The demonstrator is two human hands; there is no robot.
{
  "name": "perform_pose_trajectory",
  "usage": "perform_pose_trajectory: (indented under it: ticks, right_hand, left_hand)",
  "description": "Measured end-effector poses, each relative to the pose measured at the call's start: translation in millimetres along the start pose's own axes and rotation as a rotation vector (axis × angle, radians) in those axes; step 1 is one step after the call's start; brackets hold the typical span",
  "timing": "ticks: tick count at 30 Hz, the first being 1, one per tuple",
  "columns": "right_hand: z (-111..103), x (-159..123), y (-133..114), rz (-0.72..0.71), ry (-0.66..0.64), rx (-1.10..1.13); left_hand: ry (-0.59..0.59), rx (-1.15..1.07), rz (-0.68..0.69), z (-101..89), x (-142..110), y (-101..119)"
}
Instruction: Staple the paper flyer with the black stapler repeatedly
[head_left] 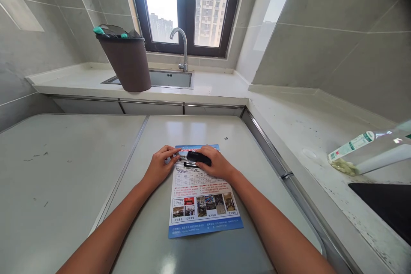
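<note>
My right hand (215, 162) is wrapped round a black stapler (201, 157), which lies above a printed leaflet (205, 205). A silver metal part shows at the stapler's left end. My left hand (161, 163) is closed in a pinch at that end, thumb and forefinger close to the metal; whatever sits between the fingertips is too small to make out. The leaflet has blue bands, a table of text and a row of photos, and its upper part is partly covered by both hands and the stapler.
The leaflet lies on a white table (257, 231) with small staple-like bits (226, 138) scattered on it. Beyond stand a brown bin (126, 62), a sink (171, 79) and a tap (184, 47). A clear container (379, 147) rests on the right counter (298, 124).
</note>
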State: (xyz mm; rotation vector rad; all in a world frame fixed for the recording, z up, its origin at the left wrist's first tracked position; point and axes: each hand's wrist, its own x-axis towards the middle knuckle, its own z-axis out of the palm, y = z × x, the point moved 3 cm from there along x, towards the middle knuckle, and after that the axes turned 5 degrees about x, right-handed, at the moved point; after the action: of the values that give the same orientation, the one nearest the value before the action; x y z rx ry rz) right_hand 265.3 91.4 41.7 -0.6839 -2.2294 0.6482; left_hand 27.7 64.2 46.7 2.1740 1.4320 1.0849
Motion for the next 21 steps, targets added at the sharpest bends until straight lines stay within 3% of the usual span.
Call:
perform_pose_trajectory:
  ticks: [5, 11, 21]
  right_hand:
    - [0.7, -0.1, 1.0, 0.0, -0.006, 0.009]
    - [0.5, -0.6, 0.7, 0.003, -0.004, 0.009]
    - [0.6, -0.4, 0.6, 0.009, -0.012, 0.002]
  left_hand:
    - [-0.033, 0.065, 0.051, 1.0, -0.2, -2.6]
    - [-0.17, 0.381, 0.193, 2.7, -2.3, -0.6]
    - [-0.16, 0.282, 0.184, 7.7, -3.2, -3.5]
